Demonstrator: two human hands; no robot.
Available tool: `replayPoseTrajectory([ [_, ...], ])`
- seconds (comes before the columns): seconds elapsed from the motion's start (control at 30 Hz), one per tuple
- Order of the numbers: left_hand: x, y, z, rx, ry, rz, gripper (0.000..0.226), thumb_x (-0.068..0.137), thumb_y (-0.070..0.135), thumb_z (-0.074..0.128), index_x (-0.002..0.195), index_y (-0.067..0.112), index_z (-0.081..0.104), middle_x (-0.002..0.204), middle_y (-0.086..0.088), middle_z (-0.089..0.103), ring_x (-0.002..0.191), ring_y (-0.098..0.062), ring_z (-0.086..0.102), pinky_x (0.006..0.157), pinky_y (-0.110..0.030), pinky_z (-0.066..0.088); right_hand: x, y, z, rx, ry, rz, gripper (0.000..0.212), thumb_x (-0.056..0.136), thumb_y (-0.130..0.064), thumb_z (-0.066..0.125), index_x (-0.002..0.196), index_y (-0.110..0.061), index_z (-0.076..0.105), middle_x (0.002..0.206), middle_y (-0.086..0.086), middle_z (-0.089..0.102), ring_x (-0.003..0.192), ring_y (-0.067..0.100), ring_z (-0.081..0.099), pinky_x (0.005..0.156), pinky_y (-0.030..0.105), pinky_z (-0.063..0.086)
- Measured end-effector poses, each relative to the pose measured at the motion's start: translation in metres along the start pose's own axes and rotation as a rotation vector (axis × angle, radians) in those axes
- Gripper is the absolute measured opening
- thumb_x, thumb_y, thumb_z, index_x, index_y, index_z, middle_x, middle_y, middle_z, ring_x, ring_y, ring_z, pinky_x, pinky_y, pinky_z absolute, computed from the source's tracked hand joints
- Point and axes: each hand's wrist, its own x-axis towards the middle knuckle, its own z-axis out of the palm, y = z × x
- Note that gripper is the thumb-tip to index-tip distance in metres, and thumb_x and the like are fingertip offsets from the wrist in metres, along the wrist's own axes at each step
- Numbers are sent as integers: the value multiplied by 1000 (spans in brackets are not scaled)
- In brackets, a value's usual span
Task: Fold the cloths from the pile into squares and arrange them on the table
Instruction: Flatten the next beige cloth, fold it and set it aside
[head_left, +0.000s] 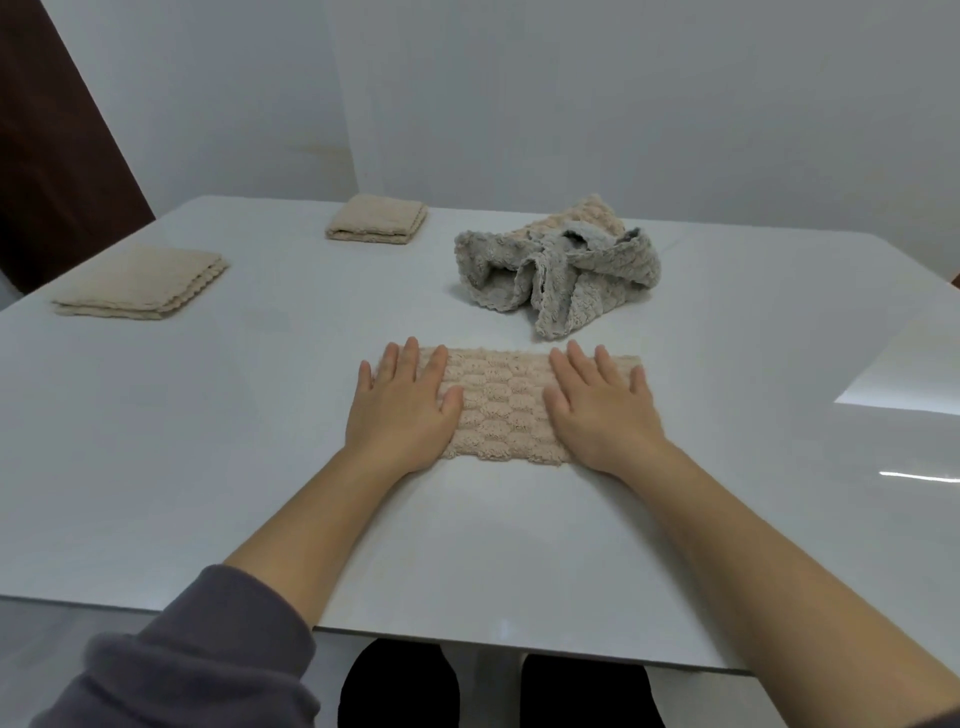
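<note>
Two flat hands, left (402, 402) and right (602, 408), fingers straight, press a beige cloth (501, 405) at the tabletop's (208, 467) 6 o'clock; soft, limp, best pinched at end corners.

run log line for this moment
stage: pressing beige cloth flat | left hand: flat on left end | right hand: flat on right end | done: near square, far square | pile: unfolded, behind cloth

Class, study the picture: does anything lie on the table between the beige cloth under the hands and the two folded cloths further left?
Nothing visible does. Only table surface shows between the beige cloth and the near folded cloth or the far folded cloth. The pile sits beyond it to the right, off that path.
</note>
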Motion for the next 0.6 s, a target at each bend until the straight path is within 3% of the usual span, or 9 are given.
replayPoseTrajectory([
  [0.2, 0, 1, -1, -28, -12, -7, 62, 98, 51, 16, 155, 27, 3, 163, -5, -5, 149, -22, -8, 120, -45, -4, -8, 21, -12, -47, 12, 129, 58, 102, -38, 11, 156, -19, 1, 164, -2, -7, 150, 24, -9, 117, 56, -8],
  [0.27, 0, 2, -8, -150, -7, -19, 66, 98, 51, 24, 155, 23, 7, 162, -7, -2, 149, -21, -4, 120, -43, 2, -2, 5, -17, -29, 92, 46, 59, 102, -35, 13, 156, -16, 1, 164, -1, -6, 150, 23, -9, 118, 55, -9],
  [0.33, -2, 2, -23, -417, 42, -105, 65, 97, 45, 36, 153, 20, 16, 161, -7, 12, 146, -22, 18, 117, -40, 19, 3, -13, -16, 6, 92, -58, 59, 102, -34, 14, 156, -17, 1, 164, -1, -6, 150, 21, -9, 119, 54, -8],
  [0.4, -2, -8, -37, -675, 118, -241, 60, 95, 37, 45, 149, 21, 25, 153, -5, 33, 119, -18, 51, 98, -36, 41, 6, -23, -8, 14, 35, -90, 59, 102, -37, 14, 156, -17, 1, 164, -2, -7, 150, 21, -10, 118, 55, -7],
  [0.43, -1, -14, -44, -766, 138, -322, 57, 94, 34, 49, 146, 21, 31, 146, -5, 42, 102, -15, 58, 87, -34, 46, 7, -24, -4, 8, 13, -87, 59, 102, -38, 14, 156, -18, 1, 164, -2, -8, 150, 22, -10, 118, 56, -6],
  [0.53, 3, -36, -61, -1030, 17, -534, 35, 89, 28, 56, 120, 12, 52, 115, -8, 60, 84, -22, 60, 72, -35, 52, 8, -22, 3, 2, 5, -80, 60, 102, -40, 14, 157, -18, 1, 164, -3, -7, 150, 22, -9, 118, 56, -7],
  [0.6, 0, -43, -69, -1150, -170, -595, 17, 92, 23, 54, 101, 9, 54, 89, -7, 61, 63, -21, 50, 57, -29, 43, 8, -22, 2, 2, -3, -81, 60, 102, -40, 14, 157, -18, 1, 164, -3, -7, 150, 22, -9, 118, 56, -8],
])
